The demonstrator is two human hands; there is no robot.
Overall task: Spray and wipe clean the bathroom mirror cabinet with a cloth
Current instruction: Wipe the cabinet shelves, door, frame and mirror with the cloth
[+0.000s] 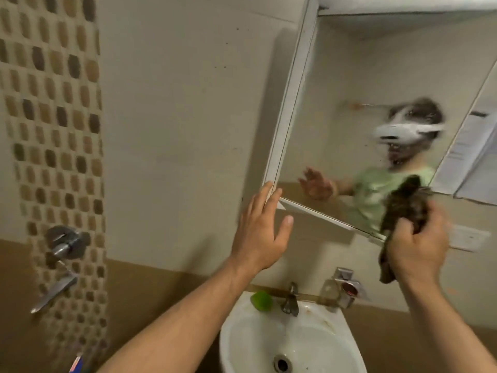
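The beige tiled wall [174, 130] fills the far side of the scene, with a strip of brown mosaic tiles [53, 130] running down its left part. The mirror cabinet [336, 90] hangs on the right, its white-framed mirror door reaching down toward the hands, its glass speckled with spots. Below it, near the bottom of the view, sits a white sink [242, 340].

The left hand [258, 232] is raised with its fingers straight and slightly spread, gripping nothing. Its fingertips [269, 189] lie at the lower left corner of the mirror door, while the thumb stands apart below the door's bottom edge.

The right hand [419, 249], blurred, is up at the lower right part of the mirror with its fingers curled tight round a dark cloth [403, 208]. The cloth is bunched: one end rises above the fingers and overlaps the mirror's bottom edge, and the other end hangs below the fist, to the left of the wrist. Whether the cloth touches the glass cannot be told.

A chrome wall tap [63, 246] is fixed on the mosaic strip. A metal holder [347, 286] stands at the sink's far right, a basin tap [290, 300] at its far rim, and a small green object [261, 300] just left of that tap.
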